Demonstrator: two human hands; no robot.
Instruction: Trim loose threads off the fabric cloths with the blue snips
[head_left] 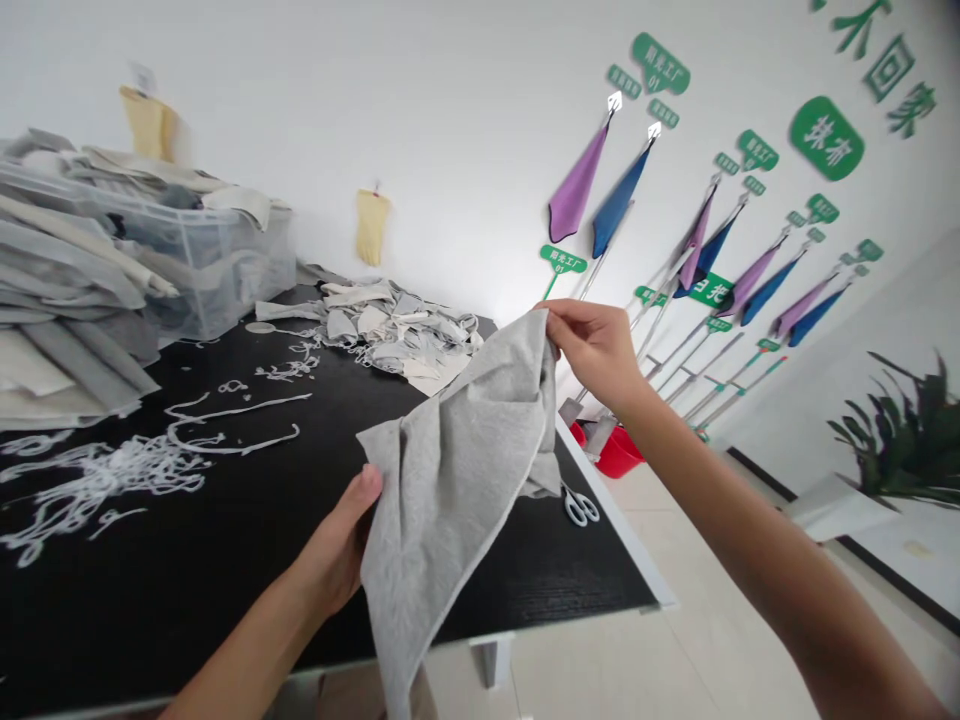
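Cloth [457, 450], grey and soft, hangs above the black worktop [225, 560], stretched between two hands. The left hand [337, 555] has its grip closed on the cloth's lower corner, thumb on top; the right hand [592, 345] pinches the upper corner, raised over the worktop's far edge. Just beside the cloth, scissors [580, 505] lie on the worktop. White trimmings [112, 470] are strewn to the left of the cloth, a heap of cut scraps [397, 330] lies behind it, and a clear bin [210, 260] of folded fabric stands farther left. Beyond the worktop, a white wall carries purple and blue cloths [592, 190] with green signs.
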